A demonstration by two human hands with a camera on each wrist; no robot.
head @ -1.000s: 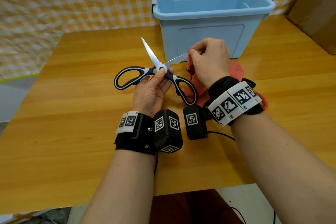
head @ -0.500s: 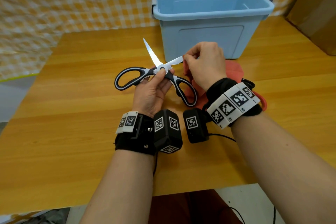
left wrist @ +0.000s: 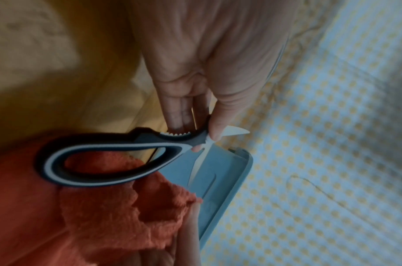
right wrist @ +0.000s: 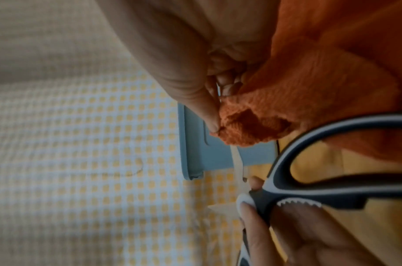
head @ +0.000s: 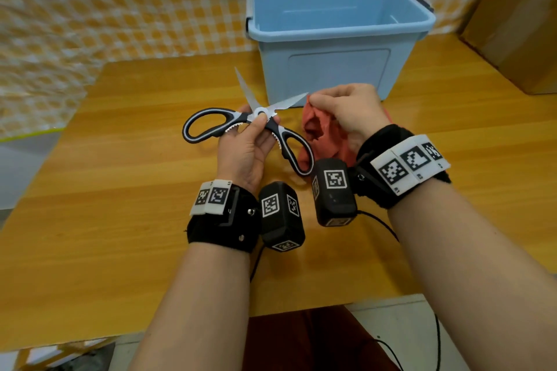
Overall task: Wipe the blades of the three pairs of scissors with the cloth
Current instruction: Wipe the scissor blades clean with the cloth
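Note:
One pair of black and white scissors (head: 238,122) is held above the wooden table with its blades spread wide. My left hand (head: 253,141) pinches it at the pivot, thumb on top. My right hand (head: 346,110) grips a bunched red-orange cloth (head: 319,129) at the tip of the right-pointing blade (head: 289,102). In the left wrist view the scissors (left wrist: 109,162) cross over the cloth (left wrist: 104,216). The right wrist view shows the cloth (right wrist: 252,129) pinched by my thumb over the blade end. No other scissors are in view.
A light blue plastic bin (head: 337,36) stands open just behind the hands. A cardboard box (head: 512,18) sits at the far right. A yellow checked cloth (head: 120,9) hangs behind the table (head: 105,220). A black cable (head: 382,226) runs from the right wrist.
My right hand slid the cloth in toward the pivot, then back out to the tip of the right blade. The scissors stayed in my left hand's pinch, almost still.

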